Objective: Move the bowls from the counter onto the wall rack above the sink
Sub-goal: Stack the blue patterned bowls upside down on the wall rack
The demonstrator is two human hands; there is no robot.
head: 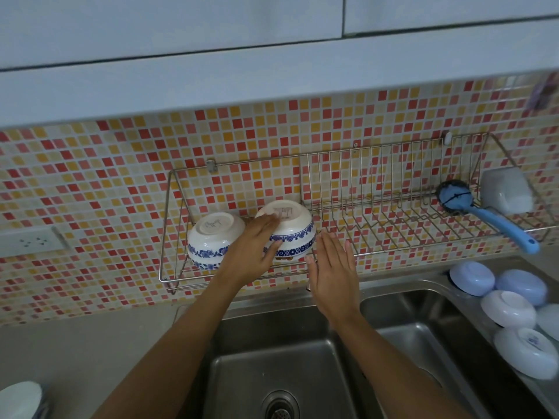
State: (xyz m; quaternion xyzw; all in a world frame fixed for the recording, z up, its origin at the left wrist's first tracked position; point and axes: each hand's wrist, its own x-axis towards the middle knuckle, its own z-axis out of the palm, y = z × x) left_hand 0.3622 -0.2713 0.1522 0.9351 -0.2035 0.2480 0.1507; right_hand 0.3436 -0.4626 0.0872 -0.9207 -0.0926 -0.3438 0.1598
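Observation:
Two white bowls with blue flower bands lie upside down in the left part of the wire wall rack. My left hand grips the right-hand bowl, thumb on its side and fingers over its base. The other bowl rests just left of it. Flat and holding nothing, my right hand is just right of the held bowl, at the rack's front wire. Several pale bowls lie upside down on the counter at the right of the sink.
A blue-handled brush and a white container sit at the rack's right end. The steel double sink is below my arms. A wall socket is at the left. White dishes show at the bottom left corner.

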